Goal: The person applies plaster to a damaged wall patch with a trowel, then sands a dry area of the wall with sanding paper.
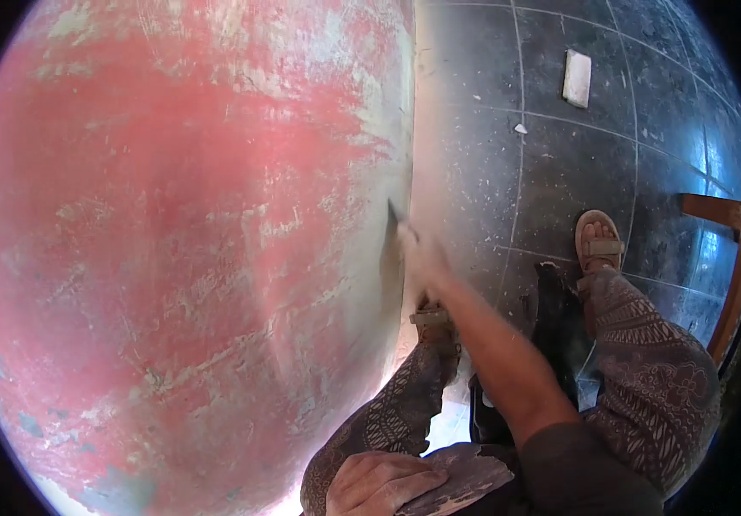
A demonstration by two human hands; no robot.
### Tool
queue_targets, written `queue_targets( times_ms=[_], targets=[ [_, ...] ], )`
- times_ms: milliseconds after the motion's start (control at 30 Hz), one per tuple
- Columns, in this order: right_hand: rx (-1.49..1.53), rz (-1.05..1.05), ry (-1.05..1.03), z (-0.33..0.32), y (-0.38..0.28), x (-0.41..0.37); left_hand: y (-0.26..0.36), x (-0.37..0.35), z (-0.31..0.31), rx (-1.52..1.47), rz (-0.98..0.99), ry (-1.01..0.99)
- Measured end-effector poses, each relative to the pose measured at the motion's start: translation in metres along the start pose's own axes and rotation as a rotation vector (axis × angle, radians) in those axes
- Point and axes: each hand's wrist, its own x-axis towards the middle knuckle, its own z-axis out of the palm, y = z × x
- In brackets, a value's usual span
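My right hand (pixel 424 261) is closed round a dark pointed tool (pixel 393 211), blurred by motion, at the lower edge of the wall. The tool's tip is at or very near the pale part of the red, patchy wall (pixel 172 163). Down at the bottom of the view, my left hand (pixel 379 483) rests by my patterned trouser leg, its fingers wrapped over a flat grey plate (pixel 465 477) with worn, whitish edges. How the plate is held underneath is hidden.
Dark floor tiles (pixel 568 163) with white specks lie right of the wall. A white block (pixel 577 79) and a small white chip (pixel 520 128) lie on them. Wooden furniture (pixel 731 275) stands at the right edge. Both my sandalled feet are below.
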Motion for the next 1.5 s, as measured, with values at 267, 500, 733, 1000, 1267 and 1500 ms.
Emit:
queue_targets(
  times_ms=[267, 500, 733, 1000, 1267, 1500],
  targets=[
    [-0.045, -0.121, 0.067, 0.017, 0.010, -0.002, 0.001, 0.007, -0.003, -0.012, 0.001, -0.010],
    [-0.058, -0.294, 0.117, 0.036, 0.023, -0.038, 0.002, 0.004, -0.005, -0.022, 0.000, 0.006],
    [-0.015, -0.063, 0.129, -0.015, -0.027, 0.063, 0.002, 0.009, -0.005, -0.010, -0.007, -0.014],
    [-0.119, -0.116, 0.341, 0.014, -0.023, 0.088, -0.004, 0.011, -0.011, -0.023, -0.013, -0.019],
    [-0.143, -0.199, 0.305, 0.028, 0.009, 0.037, -0.004, 0.014, -0.008, -0.024, -0.021, -0.024],
    [-0.116, -0.259, 0.251, -0.009, -0.031, 0.093, -0.003, 0.015, -0.009, -0.012, -0.016, -0.034]
  ],
)
